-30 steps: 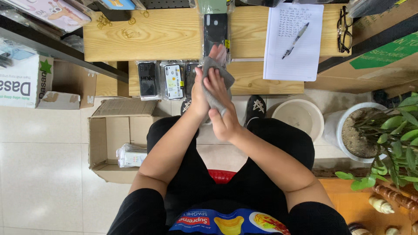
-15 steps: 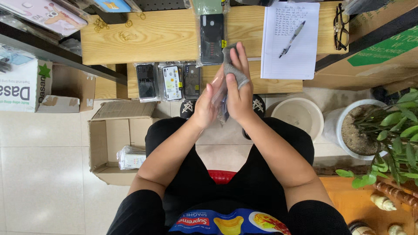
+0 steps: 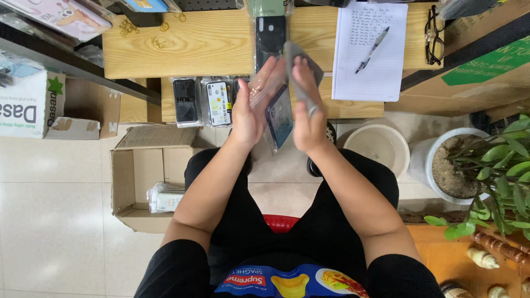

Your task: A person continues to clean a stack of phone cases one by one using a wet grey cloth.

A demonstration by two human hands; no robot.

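Note:
My left hand holds a clear plastic sleeve with a dark phone case partly inside it. My right hand grips a grey phone case, raised beside the sleeve. Both hands are lifted in front of the wooden shelf, palms facing each other. Several packaged phone cases lie in a row on the lower shelf just left of my left hand. A black case in a bag lies on the upper shelf behind my hands.
A notepad with a pen and folded glasses lie on the shelf at right. An open cardboard box with a packet stands on the floor at left. A white bowl and potted plant stand at right.
My hands rose toward the shelf and drew apart. The right hand now holds the grey case up beside the sleeve, and the dark case shows between the palms.

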